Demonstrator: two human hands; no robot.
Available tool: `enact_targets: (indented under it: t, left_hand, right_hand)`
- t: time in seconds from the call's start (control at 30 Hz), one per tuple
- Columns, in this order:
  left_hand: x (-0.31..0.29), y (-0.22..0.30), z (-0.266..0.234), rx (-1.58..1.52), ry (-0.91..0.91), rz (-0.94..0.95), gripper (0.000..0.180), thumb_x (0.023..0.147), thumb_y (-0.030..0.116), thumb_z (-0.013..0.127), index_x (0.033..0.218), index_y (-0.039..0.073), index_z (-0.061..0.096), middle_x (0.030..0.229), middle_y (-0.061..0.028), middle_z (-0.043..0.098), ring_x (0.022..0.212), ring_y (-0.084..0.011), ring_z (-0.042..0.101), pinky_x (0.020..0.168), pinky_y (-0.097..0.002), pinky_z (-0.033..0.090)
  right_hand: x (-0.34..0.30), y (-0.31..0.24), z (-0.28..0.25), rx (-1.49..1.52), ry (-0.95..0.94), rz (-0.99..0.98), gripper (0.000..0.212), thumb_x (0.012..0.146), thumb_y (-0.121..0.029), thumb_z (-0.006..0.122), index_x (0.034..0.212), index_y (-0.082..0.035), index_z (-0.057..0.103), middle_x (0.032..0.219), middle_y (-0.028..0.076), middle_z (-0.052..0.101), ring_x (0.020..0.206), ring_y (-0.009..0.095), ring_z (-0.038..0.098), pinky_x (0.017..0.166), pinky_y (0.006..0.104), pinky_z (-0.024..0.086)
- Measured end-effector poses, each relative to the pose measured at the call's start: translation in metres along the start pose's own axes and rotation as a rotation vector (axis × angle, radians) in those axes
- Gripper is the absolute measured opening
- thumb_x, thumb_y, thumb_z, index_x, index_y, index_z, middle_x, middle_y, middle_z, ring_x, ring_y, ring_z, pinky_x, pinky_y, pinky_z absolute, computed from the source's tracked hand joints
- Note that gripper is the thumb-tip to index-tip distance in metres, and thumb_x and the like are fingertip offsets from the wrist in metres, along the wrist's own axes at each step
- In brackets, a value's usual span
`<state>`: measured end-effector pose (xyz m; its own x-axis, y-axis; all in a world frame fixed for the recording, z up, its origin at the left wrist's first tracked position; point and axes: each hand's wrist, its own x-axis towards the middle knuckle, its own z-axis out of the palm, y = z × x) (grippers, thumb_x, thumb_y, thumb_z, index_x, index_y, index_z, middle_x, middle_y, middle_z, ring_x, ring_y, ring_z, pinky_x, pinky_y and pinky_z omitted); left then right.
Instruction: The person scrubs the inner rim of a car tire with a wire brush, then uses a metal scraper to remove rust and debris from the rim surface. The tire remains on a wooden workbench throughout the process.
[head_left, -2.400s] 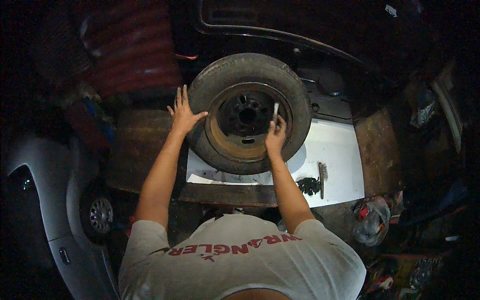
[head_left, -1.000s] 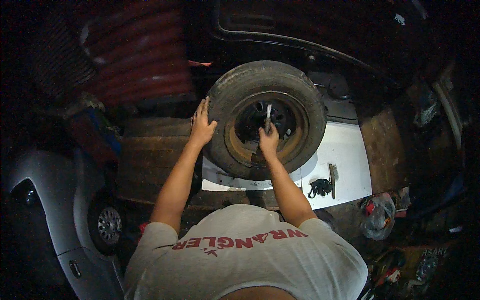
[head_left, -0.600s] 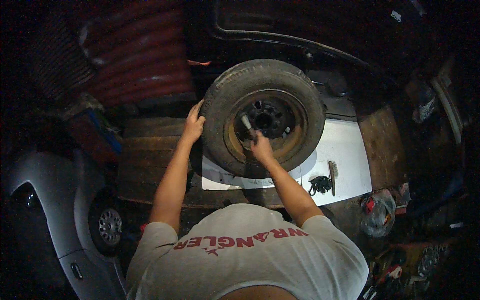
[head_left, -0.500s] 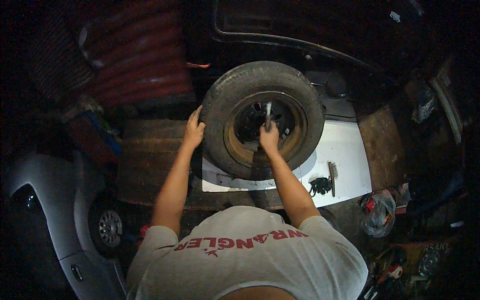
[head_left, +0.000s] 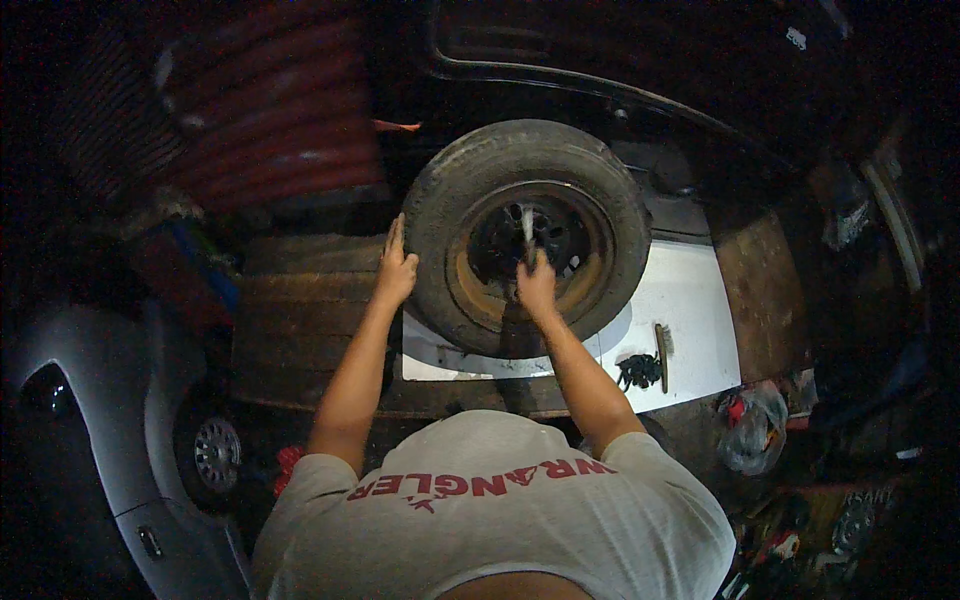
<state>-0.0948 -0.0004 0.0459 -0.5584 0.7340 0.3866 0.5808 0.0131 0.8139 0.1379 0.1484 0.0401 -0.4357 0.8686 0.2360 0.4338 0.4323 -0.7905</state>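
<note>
A car wheel stands in front of me, its black tyre (head_left: 610, 195) worn and dusty. The inside of its rim (head_left: 592, 275) has a brown, rusty-looking band round a dark hub area. At the tyre's left side, my left hand (head_left: 400, 268) holds the edge, fingers stretched along the tread. My right hand (head_left: 538, 285) is closed round the dark handle of a brush (head_left: 529, 222) with a pale tip, which points into the rim's hub area. How far the tip touches the metal cannot be made out.
Under the wheel lies a white sheet (head_left: 690, 300) on a wooden bench (head_left: 290, 320). On the sheet's right are a wooden-handled brush (head_left: 662, 358) and a tangled black thing (head_left: 638, 372). A plastic bag (head_left: 755, 430) sits beyond the bench's right corner; a silver car (head_left: 90, 400) stands at left.
My right hand and the brush have shifted slightly left and down inside the rim. My left hand has slid a little down the tyre's edge. The wheel looks much the same.
</note>
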Motion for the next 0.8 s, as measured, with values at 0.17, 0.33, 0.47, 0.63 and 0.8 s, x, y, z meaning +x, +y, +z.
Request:
enact_targets:
  t: [0.17,0.33,0.47,0.63,0.8]
  left_hand:
    - [0.005,-0.014,0.001,-0.016,-0.025,0.035,0.078,0.079,0.003,0.048,0.153,0.008,0.023,0.157,-0.0188,0.024,0.145,-0.032,0.023,0.118,-0.0379,0.018]
    - [0.006,-0.022,-0.003,-0.077,-0.05,0.033,0.078,0.078,0.002,0.047,0.152,0.006,0.022,0.157,-0.0197,0.023,0.145,-0.032,0.023,0.119,-0.0376,0.017]
    - [0.004,-0.013,-0.003,-0.059,-0.04,0.034,0.078,0.078,0.001,0.045,0.152,0.005,0.023,0.157,-0.0198,0.024,0.145,-0.0324,0.022,0.119,-0.0375,0.017]
    - [0.005,-0.021,0.001,-0.048,-0.018,0.088,0.079,0.078,0.0,0.045,0.153,0.008,0.022,0.157,-0.0192,0.023,0.146,-0.0322,0.021,0.118,-0.0375,0.018]
    - [0.006,-0.026,0.001,-0.064,-0.041,0.042,0.079,0.078,0.001,0.045,0.153,0.008,0.022,0.157,-0.0192,0.023,0.146,-0.0321,0.02,0.119,-0.0372,0.017]
  right_hand:
    - [0.005,-0.012,0.018,-0.219,-0.19,0.004,0.038,0.083,-0.009,0.06,0.119,0.003,0.051,0.097,0.033,0.063,0.095,0.049,0.06,0.08,0.0523,0.05]
    - [-0.047,0.007,0.02,-0.338,-0.503,-0.075,0.037,0.083,-0.009,0.058,0.117,0.003,0.05,0.096,0.033,0.064,0.094,0.05,0.061,0.082,0.0552,0.048]
    - [-0.024,0.02,0.002,-0.164,-0.179,-0.059,0.036,0.083,-0.011,0.06,0.114,0.004,0.051,0.092,0.033,0.064,0.091,0.049,0.062,0.08,0.0554,0.048]
    - [0.019,-0.009,0.008,-0.103,-0.018,-0.062,0.04,0.082,-0.013,0.064,0.115,0.006,0.051,0.089,0.032,0.064,0.089,0.049,0.062,0.077,0.0549,0.049]
    - [-0.042,-0.001,0.013,-0.375,-0.5,-0.129,0.039,0.084,-0.008,0.055,0.121,0.002,0.05,0.09,0.033,0.064,0.089,0.049,0.063,0.08,0.0552,0.05]
